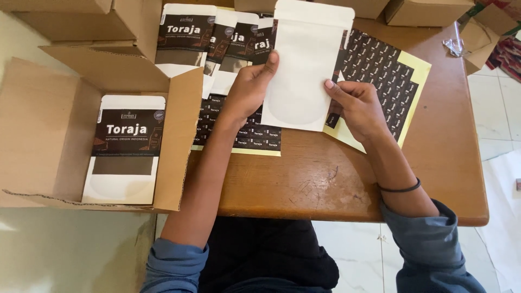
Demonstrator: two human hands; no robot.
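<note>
Blank white pouch (304, 65) held over the tabletop (325, 184), left hand (251, 87) gripping its left edge, right hand (355, 106) its right; no label on it yet; one labelled pouch (127, 149) lies in the cardboard box (43, 125) at left; several more (217, 40) fanned at far side; sticker sheets (385, 70) remain.

There is a single view, from a camera worn on the person's head. It looks steeply down and slightly forward over the wooden tabletop (336, 190), close enough that both forearms run up from the bottom edge and the left hand (251, 89) and right hand (358, 108) sit near the middle of the frame. The person's lap fills the lower centre. An open cardboard box (49, 125) takes up the left side, and pale floor tiles (496, 108) show at the right edge.
</note>
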